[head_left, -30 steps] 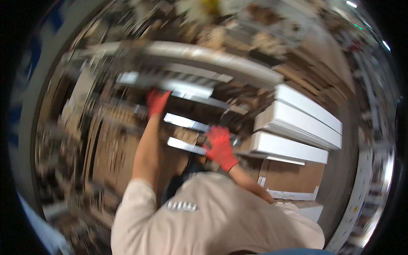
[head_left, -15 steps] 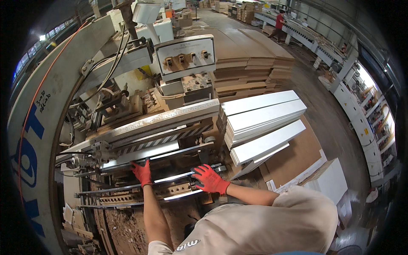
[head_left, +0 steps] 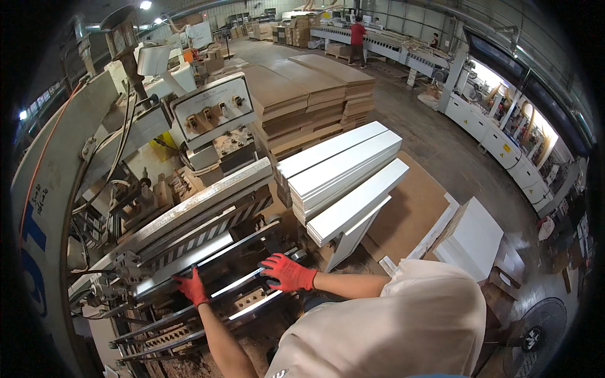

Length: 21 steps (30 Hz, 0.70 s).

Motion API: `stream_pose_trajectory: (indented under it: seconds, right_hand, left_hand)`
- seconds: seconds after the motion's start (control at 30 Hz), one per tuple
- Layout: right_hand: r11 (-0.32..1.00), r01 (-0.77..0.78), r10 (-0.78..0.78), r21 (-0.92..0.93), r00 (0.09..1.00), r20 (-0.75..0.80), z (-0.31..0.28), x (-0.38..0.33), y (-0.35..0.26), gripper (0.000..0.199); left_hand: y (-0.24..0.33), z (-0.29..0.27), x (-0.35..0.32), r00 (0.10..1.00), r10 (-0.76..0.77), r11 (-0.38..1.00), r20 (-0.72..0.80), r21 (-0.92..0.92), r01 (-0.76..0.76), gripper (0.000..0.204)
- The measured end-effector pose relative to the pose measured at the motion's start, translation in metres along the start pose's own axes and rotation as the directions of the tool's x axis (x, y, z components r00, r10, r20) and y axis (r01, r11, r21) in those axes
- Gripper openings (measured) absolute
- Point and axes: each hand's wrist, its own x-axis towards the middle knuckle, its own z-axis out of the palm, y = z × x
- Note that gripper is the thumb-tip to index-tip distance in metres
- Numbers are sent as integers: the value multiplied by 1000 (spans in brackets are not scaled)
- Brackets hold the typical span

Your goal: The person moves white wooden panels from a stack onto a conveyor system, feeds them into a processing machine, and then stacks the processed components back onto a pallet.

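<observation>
My left hand [head_left: 192,288], in a red work glove with dark fingertips, rests with its fingers apart at the near edge of a white panel [head_left: 179,266] lying in the machine. My right hand [head_left: 288,273], gloved alike, lies with fingers stretched over the right end of a metal rail [head_left: 242,280]. Neither hand visibly grips anything. Beyond the panel runs a black-and-white striped bar [head_left: 214,232]. Stacked white boards [head_left: 346,170] stand to the right of the machine, beyond my right hand.
A control box [head_left: 213,110] with several switches overhangs the machine. Behind it rise brown board stacks [head_left: 309,88]. Brown sheet [head_left: 409,208] and more white boards [head_left: 469,236] lie at right. A black fan [head_left: 535,334] stands lower right. A person in red [head_left: 358,41] is far off.
The view has swung right and up, so the machine and board stacks sit further left in the picture. Both hands stay at about the same spots on the machine.
</observation>
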Motion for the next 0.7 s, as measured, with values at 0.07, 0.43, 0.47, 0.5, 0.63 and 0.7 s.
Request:
stream_pose_trajectory:
  seconds: [0.07,0.43,0.47,0.5,0.63,0.7]
  right_hand:
    - [1000,-15,15,-11,1000,1,-2,-4,6,46]
    - [1000,-7,5,25,999,44,-6,5,3,50]
    - [1000,-11,11,14,999,35,-7,8,6,50]
    - [1000,6,-8,26,999,47,-7,14,6,50]
    - [997,-7,2,71,997,76,-4,12,5,50]
    - [997,-61,57,44,996,74,-11,2,3,49]
  left_hand:
    - [10,4,-4,1000,2,1000,31,-16,-1,110]
    - [-6,11,5,999,39,999,8,-7,-39,111]
    - [-6,8,7,999,48,999,13,-20,-48,110]
    - [-18,6,13,998,60,994,33,94,-62,106]
    - [-10,4,-2,995,97,995,-1,-19,-97,99]
    - [29,-15,-12,977,46,997,210,46,-57,94]
